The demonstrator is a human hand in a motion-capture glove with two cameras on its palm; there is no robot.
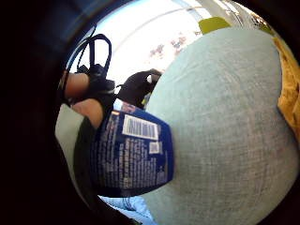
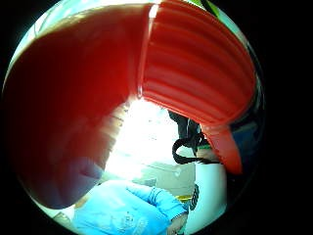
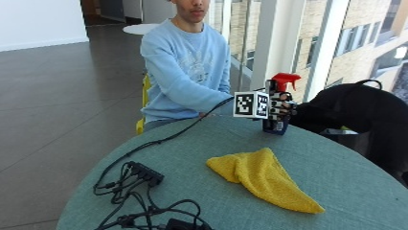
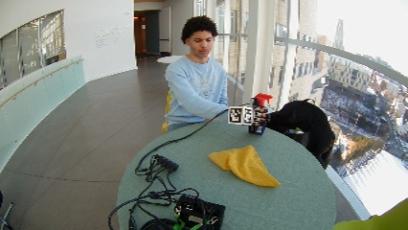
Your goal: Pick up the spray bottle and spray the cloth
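The person sits behind a round table (image 3: 357, 172), right arm reaching forward over its far side. The gloved right hand (image 3: 279, 109) has its fingers curled round the spray bottle (image 3: 278, 103) — a dark blue body with a red trigger head on top — and holds it upright, its base just above or barely on the tabletop; which of the two I cannot tell. The palm views show the blue label (image 1: 133, 157) and red head (image 2: 195, 68) close against the palm. The yellow cloth (image 3: 265, 177) lies crumpled mid-table, well apart from the bottle. Black cables (image 3: 137, 184) sprawl near the table's edge
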